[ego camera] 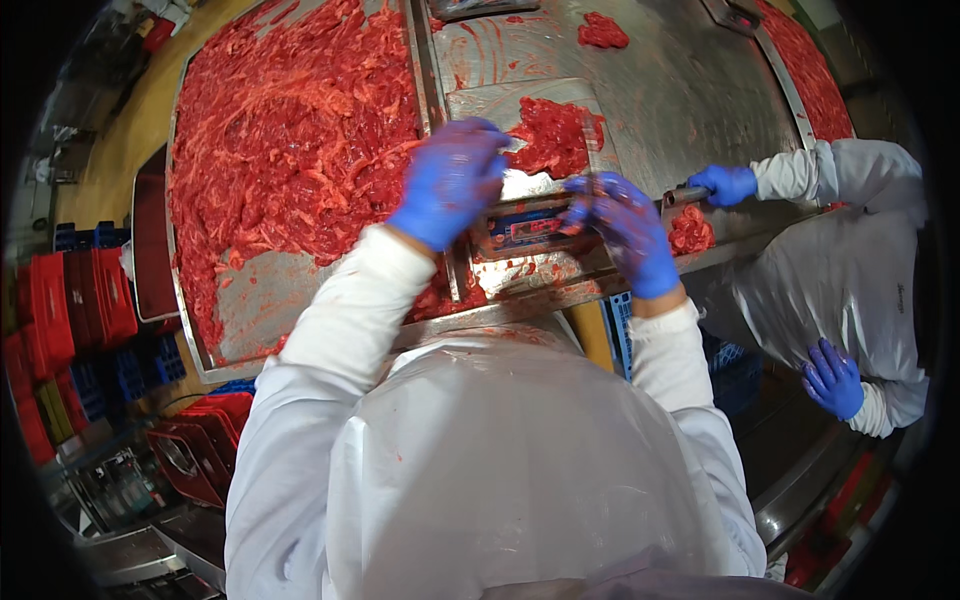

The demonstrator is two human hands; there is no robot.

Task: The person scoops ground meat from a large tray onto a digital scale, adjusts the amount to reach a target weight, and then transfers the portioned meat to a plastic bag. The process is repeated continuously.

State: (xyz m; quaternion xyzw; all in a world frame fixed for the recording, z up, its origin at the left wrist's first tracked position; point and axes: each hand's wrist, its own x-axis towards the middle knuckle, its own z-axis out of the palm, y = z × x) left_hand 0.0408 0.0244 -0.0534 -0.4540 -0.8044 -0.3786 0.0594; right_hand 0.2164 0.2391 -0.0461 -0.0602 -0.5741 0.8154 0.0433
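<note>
Raw red meat pieces (pixel 555 139) lie on the metal plate of a weighing scale (pixel 491 97). My left hand (pixel 454 180), in a blue glove, is blurred over the divider between the meat bin and the scale; whether it holds anything cannot be told. At the right front of the plate is my blue-gloved right hand (pixel 626 229), fingers bent and smeared red, beside the scale's lit display (pixel 529 229); its grip is unclear. A large heap of raw meat strips (pixel 300 142) fills the steel-edged bin on the left.
At the right, a co-worker's gloved hand (pixel 724 185) holds a metal tool (pixel 684 196) near a small meat piece (pixel 690 231). Another meat piece (pixel 602 30) lies on the steel table (pixel 690 90). Red crates (pixel 82 300) stand at the left, a meat tray (pixel 810 67) at the far right.
</note>
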